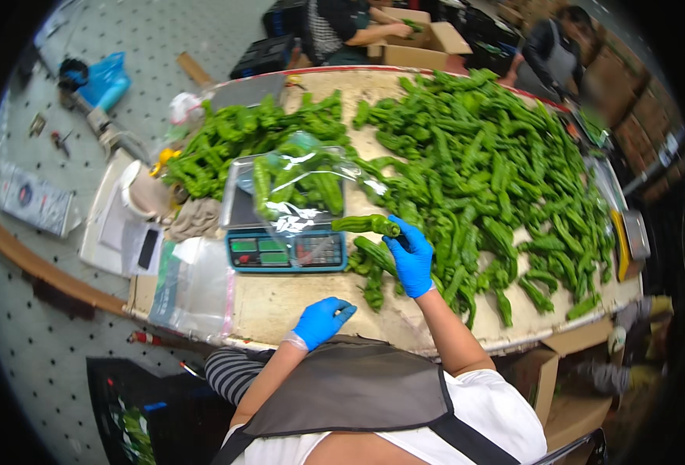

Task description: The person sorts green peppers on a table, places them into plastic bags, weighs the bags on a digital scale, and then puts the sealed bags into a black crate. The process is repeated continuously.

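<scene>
My right hand (411, 256), in a blue glove, pinches a green pepper (359, 224) by its stem end, the pepper pointing left over the scale's right edge. My left hand (321, 321), gloved in blue too, rests near the table's front edge with its fingers slightly bent and nothing visible in it. A clear plastic bag (299, 180) with several green peppers lies on the metal pan of a digital scale (287, 251). Right of the scale spreads a large heap of green peppers (464, 157); a smaller pile (232, 131) lies behind and left of it.
Flat clear plastic bags (200, 290), a rag (196, 219), a phone (148, 249) and a white container (144, 189) are at the left. A yellow-edged tool (620, 244) lies at the right edge. Beyond the table, one person handles peppers at a cardboard box (415, 57); another person (552, 52) stands farther right.
</scene>
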`<action>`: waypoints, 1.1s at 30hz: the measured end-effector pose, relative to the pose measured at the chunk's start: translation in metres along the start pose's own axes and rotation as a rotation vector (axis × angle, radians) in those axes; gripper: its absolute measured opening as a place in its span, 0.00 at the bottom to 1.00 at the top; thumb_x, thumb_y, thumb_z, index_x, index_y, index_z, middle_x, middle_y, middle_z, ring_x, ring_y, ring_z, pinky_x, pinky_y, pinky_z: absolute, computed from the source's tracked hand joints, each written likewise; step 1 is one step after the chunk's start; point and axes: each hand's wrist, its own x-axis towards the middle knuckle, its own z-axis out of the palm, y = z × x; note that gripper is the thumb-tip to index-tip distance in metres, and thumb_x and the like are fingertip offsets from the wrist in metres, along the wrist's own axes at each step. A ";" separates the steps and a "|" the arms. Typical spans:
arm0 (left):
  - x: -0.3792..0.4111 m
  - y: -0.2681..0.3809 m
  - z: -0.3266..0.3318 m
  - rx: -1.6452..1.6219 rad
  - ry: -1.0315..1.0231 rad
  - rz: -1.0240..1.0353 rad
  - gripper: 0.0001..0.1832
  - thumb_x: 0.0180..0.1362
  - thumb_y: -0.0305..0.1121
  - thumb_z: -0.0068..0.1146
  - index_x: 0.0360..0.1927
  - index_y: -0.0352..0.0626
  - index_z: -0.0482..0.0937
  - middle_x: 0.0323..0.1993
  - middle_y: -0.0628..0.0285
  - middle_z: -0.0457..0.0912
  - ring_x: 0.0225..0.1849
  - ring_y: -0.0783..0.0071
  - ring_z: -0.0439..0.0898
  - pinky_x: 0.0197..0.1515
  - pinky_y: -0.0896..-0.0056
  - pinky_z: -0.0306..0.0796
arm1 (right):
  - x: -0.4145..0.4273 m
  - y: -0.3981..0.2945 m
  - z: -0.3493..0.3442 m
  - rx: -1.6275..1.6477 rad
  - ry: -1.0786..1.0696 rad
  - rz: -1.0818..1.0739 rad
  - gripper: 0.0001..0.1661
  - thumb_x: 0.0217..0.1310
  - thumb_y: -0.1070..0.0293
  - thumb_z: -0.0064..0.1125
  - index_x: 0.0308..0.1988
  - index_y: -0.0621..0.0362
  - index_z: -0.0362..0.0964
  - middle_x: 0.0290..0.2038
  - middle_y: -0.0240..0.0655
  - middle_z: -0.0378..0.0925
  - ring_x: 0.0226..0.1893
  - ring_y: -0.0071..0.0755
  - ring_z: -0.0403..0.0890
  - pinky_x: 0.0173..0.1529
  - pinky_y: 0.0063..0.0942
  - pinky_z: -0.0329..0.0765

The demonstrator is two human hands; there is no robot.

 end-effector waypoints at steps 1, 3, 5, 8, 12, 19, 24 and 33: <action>0.002 0.002 0.001 0.000 -0.017 0.021 0.16 0.62 0.46 0.59 0.41 0.46 0.85 0.39 0.53 0.85 0.36 0.55 0.83 0.41 0.60 0.77 | -0.008 -0.007 -0.018 0.042 0.026 0.020 0.27 0.59 0.83 0.61 0.58 0.57 0.74 0.46 0.32 0.77 0.43 0.25 0.81 0.49 0.22 0.77; 0.006 0.004 0.005 -0.021 -0.018 0.089 0.13 0.62 0.42 0.60 0.42 0.43 0.85 0.40 0.53 0.85 0.37 0.55 0.84 0.42 0.61 0.77 | -0.023 -0.029 -0.056 0.124 0.089 0.057 0.26 0.57 0.82 0.62 0.56 0.54 0.76 0.43 0.30 0.76 0.41 0.22 0.79 0.45 0.21 0.77; 0.008 0.015 0.007 -0.016 -0.057 0.064 0.13 0.63 0.40 0.60 0.42 0.42 0.84 0.40 0.51 0.84 0.38 0.57 0.84 0.43 0.62 0.76 | -0.038 -0.046 -0.102 0.016 0.131 -0.027 0.22 0.60 0.79 0.59 0.54 0.54 0.75 0.43 0.28 0.75 0.46 0.24 0.77 0.51 0.22 0.75; 0.013 0.010 0.016 -0.056 -0.095 0.126 0.14 0.63 0.42 0.60 0.42 0.43 0.84 0.38 0.53 0.84 0.36 0.60 0.84 0.40 0.64 0.76 | -0.068 -0.075 -0.170 0.088 0.202 0.198 0.19 0.64 0.73 0.60 0.55 0.57 0.72 0.42 0.29 0.77 0.46 0.23 0.77 0.51 0.23 0.74; 0.020 0.022 0.028 -0.061 -0.232 0.197 0.13 0.63 0.40 0.60 0.44 0.41 0.84 0.38 0.54 0.85 0.34 0.64 0.83 0.40 0.67 0.76 | -0.130 -0.098 -0.265 0.007 0.147 0.370 0.21 0.66 0.65 0.61 0.56 0.61 0.70 0.50 0.33 0.78 0.48 0.25 0.77 0.51 0.26 0.75; 0.023 0.038 0.037 -0.001 -0.365 0.244 0.15 0.63 0.41 0.61 0.47 0.41 0.83 0.38 0.55 0.84 0.33 0.65 0.82 0.39 0.67 0.75 | -0.262 -0.070 -0.345 -0.246 -0.070 0.990 0.27 0.60 0.67 0.65 0.58 0.63 0.72 0.50 0.37 0.80 0.49 0.33 0.80 0.56 0.33 0.76; 0.015 0.028 0.038 0.041 -0.313 0.242 0.14 0.63 0.41 0.61 0.46 0.43 0.83 0.38 0.54 0.84 0.33 0.60 0.83 0.39 0.65 0.76 | -0.271 -0.036 -0.329 -0.851 -0.311 0.981 0.18 0.56 0.57 0.63 0.39 0.60 0.84 0.38 0.45 0.85 0.42 0.38 0.85 0.50 0.36 0.79; -0.002 0.006 0.026 0.140 -0.224 0.185 0.18 0.63 0.48 0.58 0.47 0.46 0.83 0.43 0.53 0.83 0.42 0.55 0.83 0.46 0.60 0.76 | -0.125 -0.071 -0.199 -0.751 -0.635 0.433 0.18 0.58 0.54 0.64 0.31 0.60 0.82 0.28 0.49 0.81 0.30 0.50 0.82 0.37 0.40 0.77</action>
